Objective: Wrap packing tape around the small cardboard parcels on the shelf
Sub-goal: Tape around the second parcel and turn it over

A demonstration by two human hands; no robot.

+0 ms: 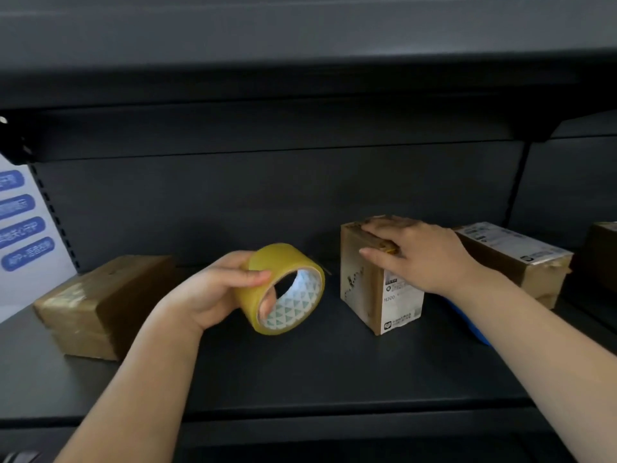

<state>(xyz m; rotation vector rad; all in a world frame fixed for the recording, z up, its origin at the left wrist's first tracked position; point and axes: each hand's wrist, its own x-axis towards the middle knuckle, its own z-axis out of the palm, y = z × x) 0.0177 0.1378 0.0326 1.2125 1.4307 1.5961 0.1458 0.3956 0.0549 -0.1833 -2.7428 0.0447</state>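
Cardboard parcel (367, 285), white label, upright.

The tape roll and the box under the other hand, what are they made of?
The tape roll looks like glossy, see-through yellowish plastic film wound on a patterned core, probably cardboard. The box looks like matte brown cardboard with a white paper label stuck on.
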